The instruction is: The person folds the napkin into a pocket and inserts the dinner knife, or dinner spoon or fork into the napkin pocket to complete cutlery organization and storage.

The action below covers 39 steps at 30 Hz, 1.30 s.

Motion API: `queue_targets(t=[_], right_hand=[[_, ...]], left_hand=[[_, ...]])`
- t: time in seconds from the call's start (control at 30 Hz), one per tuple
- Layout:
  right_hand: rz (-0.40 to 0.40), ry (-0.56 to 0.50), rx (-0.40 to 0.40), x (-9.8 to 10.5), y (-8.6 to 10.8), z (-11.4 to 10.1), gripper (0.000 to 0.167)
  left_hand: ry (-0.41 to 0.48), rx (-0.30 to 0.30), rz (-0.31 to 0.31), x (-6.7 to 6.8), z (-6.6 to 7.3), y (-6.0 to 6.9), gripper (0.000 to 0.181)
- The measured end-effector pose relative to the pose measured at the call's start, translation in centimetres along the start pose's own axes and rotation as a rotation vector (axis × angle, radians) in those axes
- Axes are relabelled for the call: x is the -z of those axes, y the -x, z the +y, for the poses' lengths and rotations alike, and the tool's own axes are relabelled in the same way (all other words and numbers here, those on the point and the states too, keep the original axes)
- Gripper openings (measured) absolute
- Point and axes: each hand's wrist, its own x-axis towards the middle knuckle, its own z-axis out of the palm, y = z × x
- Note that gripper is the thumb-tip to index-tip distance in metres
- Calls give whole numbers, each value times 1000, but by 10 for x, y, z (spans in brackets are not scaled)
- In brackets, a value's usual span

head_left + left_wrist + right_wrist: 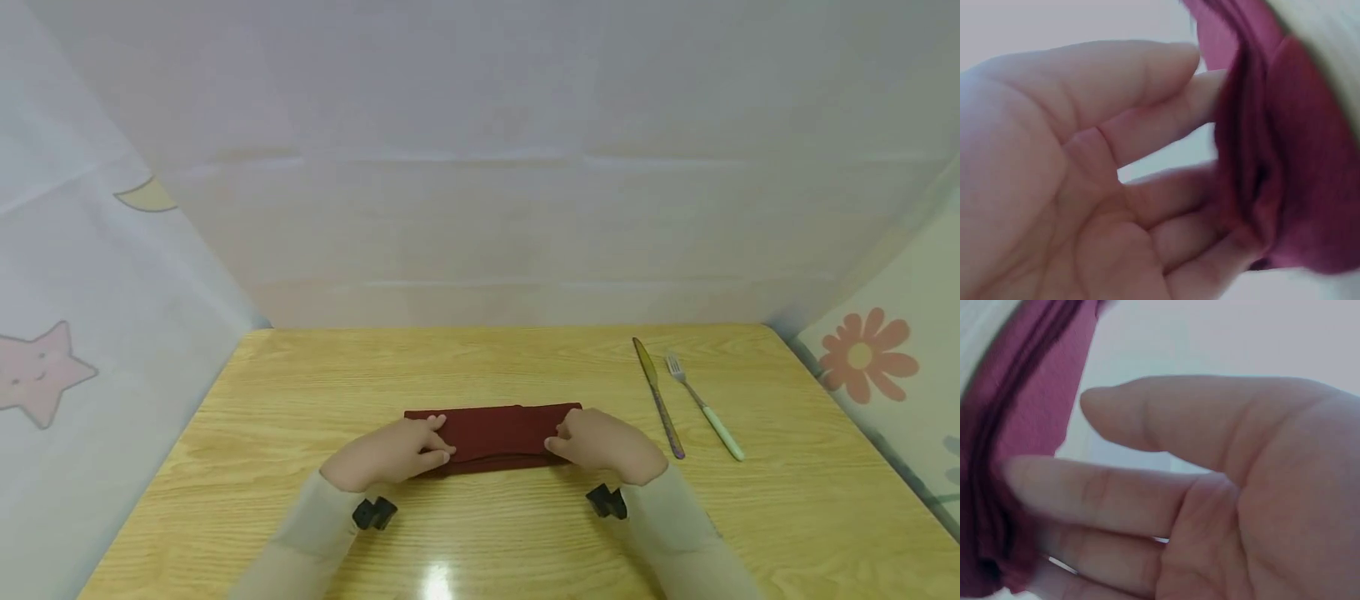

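A dark red cloth (495, 432), folded into a long flat strip with layered edges toward me, lies across the middle of the wooden table. My left hand (393, 454) is at its left end; in the left wrist view its fingers (1185, 234) touch the folded cloth (1316, 162), while the thumb stays off the fabric. At the right end is my right hand (603, 446). In the right wrist view, fairly straight fingers (1104, 494) touch the cloth (1041, 406) and the thumb stands apart from it. Some fingertips are hidden by the folds.
To the right of the cloth, a table knife (658, 400) and a fork (705, 408) with a pale green handle lie side by side on the wooden table (337, 358). Pale printed fabric (480, 233) hangs behind the table and along both sides.
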Motion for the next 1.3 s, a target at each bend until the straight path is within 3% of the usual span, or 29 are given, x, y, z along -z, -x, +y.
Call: queue_targets(t=[0.17, 0.3, 0.47, 0.57, 0.67, 0.77, 0.9, 1.03, 1.13, 1.3], right_hand=[[11, -20, -10, 5, -2, 4, 51], [24, -25, 1, 4, -5, 6, 56], [57, -39, -8, 5, -6, 6, 46], [97, -19, -18, 4, -7, 5, 42], [166, 15, -10, 2, -9, 1, 36], [263, 1, 49, -2, -11, -6, 20], [320, -99, 176, -12, -17, -13, 9], [284, -216, 276, -24, -25, -17, 13], [227, -314, 313, -34, -33, -20, 20], [173, -445, 340, -50, -56, -32, 32]], left_hand=[[-37, 27, 31, 8, -2, 5, 30], [-36, 99, 54, 11, -5, 7, 39], [-3, 170, 100, 14, -11, 11, 23], [3, 196, 97, 14, -11, 14, 9], [-8, 211, 79, 14, -11, 15, 20], [-49, 186, 74, 13, -12, 14, 31], [-106, 124, 91, 15, -15, 13, 25], [-159, 47, 146, 21, -18, 13, 14], [-208, 2, 233, 23, -19, 12, 10], [-197, -1, 389, 23, -17, 8, 6]])
